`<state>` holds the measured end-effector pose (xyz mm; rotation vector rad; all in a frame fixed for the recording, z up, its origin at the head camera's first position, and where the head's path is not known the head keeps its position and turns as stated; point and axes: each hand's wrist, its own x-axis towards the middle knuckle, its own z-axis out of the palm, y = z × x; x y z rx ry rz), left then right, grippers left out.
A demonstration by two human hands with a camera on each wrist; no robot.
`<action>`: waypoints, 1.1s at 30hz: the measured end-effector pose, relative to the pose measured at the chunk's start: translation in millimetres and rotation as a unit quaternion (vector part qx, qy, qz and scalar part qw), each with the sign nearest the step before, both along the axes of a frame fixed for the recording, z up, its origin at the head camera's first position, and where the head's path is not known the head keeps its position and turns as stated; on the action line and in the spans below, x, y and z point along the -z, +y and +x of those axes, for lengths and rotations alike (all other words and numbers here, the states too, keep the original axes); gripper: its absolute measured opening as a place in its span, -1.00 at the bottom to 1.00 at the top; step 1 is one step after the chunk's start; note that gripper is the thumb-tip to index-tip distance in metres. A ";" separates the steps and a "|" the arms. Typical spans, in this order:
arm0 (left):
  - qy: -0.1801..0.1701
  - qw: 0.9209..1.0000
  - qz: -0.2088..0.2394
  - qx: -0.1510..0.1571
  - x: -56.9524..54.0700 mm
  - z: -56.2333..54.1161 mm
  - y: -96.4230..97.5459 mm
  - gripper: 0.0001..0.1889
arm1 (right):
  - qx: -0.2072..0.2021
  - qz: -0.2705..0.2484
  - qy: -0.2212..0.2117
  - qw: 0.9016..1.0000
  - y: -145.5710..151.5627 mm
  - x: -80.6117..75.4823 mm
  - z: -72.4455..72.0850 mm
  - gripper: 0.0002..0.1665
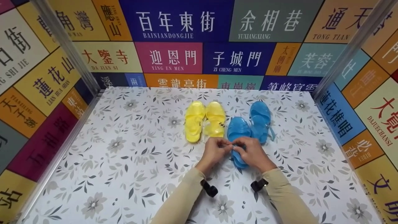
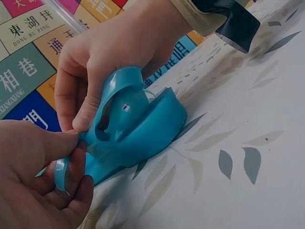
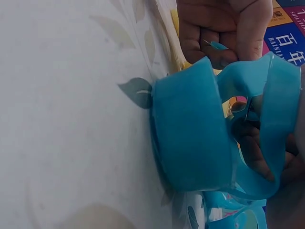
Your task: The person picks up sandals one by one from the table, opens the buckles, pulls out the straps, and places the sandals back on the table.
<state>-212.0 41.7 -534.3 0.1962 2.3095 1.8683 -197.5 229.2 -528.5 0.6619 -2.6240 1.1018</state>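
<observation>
A blue jelly sandal (image 1: pixel 238 128) lies sole down on the table, toe pointing away, with both hands meeting at its ankle strap. My left hand (image 1: pixel 215 151) pinches the strap's free end (image 2: pixel 61 172), which curls between thumb and fingers in the left wrist view. My right hand (image 1: pixel 252 153) grips the strap on the other side, its thumb close to the left fingertips. Fingers hide the buckle in the head view. The heel (image 3: pixel 195 133) faces the right wrist camera. A second blue sandal (image 1: pixel 260 112) stands just right, its strap (image 1: pixel 272 133) hanging loose at the side.
A pair of yellow jelly sandals, one left (image 1: pixel 193 123) and one right (image 1: pixel 215 111), stands side by side left of the blue ones. The table (image 1: pixel 130 174) has a white leaf-and-flower cover. Panels with printed signs (image 1: pixel 169 57) enclose its back and sides.
</observation>
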 end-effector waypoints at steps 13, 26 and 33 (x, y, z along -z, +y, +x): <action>0.022 0.999 0.013 0.022 9.0 -1.3 -8.3 -0.95 | 0.004 -0.004 0.023 1.000 1.5 3.8 -1.8 -0.85; 0.014 1.000 0.003 0.014 7.6 -2.2 -6.5 -0.96 | 0.008 0.000 0.020 1.000 2.0 1.1 -2.7 -0.82; 0.023 1.000 0.005 0.008 7.2 -0.5 -3.1 -0.96 | 0.005 -0.005 0.025 1.000 2.1 2.5 -3.0 -0.81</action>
